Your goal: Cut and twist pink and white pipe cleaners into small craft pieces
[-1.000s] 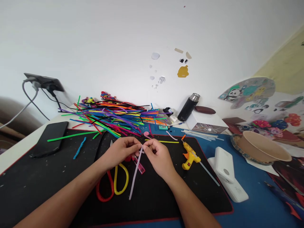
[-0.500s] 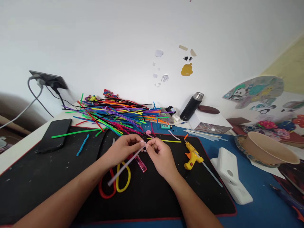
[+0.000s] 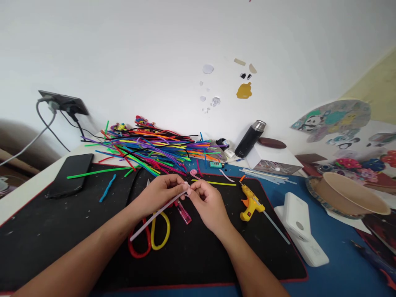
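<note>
Between my fingertips is a pale pink pipe cleaner (image 3: 154, 216), its long free end slanting down to the lower left. My left hand (image 3: 165, 192) pinches it near the top, and my right hand (image 3: 207, 202) pinches the same end, fingertips almost touching. Below them on the black mat lie scissors (image 3: 161, 231) with one red and one yellow handle, blades partly hidden by my left hand. A clear pink lighter-like object (image 3: 185, 213) rests beside the scissors. Just beyond my hands is a small pink coil (image 3: 193, 173).
A yellow glue gun (image 3: 252, 202) with a glue stick lies to the right, near white devices (image 3: 298, 218). Colourful pipe cleaners (image 3: 154, 148) are heaped at the back. A black phone (image 3: 71, 175) lies left; a dark bottle (image 3: 250, 138) leans back right.
The free end of the pale pink pipe cleaner has swung further left, over the red scissor handle. Both hands stay nearly in place, still pinching it.
</note>
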Demonstrator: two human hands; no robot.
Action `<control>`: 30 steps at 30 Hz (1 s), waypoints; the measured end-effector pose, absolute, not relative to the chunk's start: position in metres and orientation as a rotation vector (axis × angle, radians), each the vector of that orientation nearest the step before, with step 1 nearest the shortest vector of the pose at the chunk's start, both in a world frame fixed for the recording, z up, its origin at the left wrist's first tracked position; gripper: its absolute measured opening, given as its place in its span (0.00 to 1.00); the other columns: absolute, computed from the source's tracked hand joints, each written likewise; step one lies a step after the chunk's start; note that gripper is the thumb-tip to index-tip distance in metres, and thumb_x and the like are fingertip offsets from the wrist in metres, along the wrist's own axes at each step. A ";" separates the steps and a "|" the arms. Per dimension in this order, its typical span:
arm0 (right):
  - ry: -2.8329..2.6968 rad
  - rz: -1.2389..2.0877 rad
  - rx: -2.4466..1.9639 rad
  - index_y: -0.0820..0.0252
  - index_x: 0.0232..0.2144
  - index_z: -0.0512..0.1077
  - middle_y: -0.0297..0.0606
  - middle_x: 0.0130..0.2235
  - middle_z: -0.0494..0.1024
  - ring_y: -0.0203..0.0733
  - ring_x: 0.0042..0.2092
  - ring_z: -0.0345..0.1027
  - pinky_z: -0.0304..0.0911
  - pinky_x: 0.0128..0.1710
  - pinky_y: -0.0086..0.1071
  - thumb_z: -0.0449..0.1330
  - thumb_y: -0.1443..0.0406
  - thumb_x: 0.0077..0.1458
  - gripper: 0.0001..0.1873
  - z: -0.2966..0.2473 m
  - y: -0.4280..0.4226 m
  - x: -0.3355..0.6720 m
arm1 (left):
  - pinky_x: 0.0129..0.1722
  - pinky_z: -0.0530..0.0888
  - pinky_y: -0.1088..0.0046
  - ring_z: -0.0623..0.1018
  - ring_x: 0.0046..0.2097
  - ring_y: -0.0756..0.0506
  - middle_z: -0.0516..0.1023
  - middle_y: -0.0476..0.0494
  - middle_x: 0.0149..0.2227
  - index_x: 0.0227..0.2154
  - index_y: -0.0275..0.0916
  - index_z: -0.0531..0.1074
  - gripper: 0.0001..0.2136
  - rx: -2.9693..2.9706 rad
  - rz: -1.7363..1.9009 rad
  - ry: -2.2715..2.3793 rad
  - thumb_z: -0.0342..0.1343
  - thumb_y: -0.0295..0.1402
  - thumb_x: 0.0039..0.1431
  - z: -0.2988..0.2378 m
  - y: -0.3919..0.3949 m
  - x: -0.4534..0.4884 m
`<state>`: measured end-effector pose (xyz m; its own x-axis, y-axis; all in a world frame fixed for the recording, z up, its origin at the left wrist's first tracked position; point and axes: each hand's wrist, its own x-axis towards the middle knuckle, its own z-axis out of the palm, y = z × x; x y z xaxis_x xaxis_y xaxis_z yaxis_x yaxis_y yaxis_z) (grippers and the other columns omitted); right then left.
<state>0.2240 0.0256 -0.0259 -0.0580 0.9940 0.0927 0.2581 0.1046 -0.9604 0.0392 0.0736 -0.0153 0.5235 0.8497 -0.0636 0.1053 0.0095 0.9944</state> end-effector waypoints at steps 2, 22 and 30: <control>-1.468 1.028 -1.300 0.57 0.31 0.72 0.27 0.22 0.66 0.35 0.24 0.55 0.49 0.25 0.31 0.61 0.57 0.62 0.11 -0.025 0.025 0.224 | 0.28 0.69 0.76 0.73 0.28 0.50 0.79 0.49 0.29 0.33 0.38 0.75 0.18 1.427 0.695 0.854 0.64 0.50 0.60 -0.014 0.073 0.039; -1.506 1.063 -1.336 0.57 0.33 0.74 0.28 0.24 0.66 0.36 0.26 0.57 0.51 0.27 0.30 0.63 0.57 0.61 0.10 -0.029 0.031 0.232 | 0.24 0.65 0.77 0.71 0.24 0.50 0.74 0.51 0.23 0.33 0.38 0.77 0.15 1.624 0.624 1.024 0.62 0.47 0.60 -0.013 0.071 0.040; -1.227 1.328 -1.196 0.58 0.33 0.74 0.24 0.19 0.61 0.32 0.21 0.51 0.44 0.21 0.28 0.68 0.50 0.56 0.17 -0.026 0.039 0.250 | 0.43 0.75 0.69 0.81 0.41 0.41 0.85 0.43 0.39 0.39 0.40 0.80 0.15 1.832 0.907 1.203 0.59 0.46 0.63 -0.005 0.075 0.036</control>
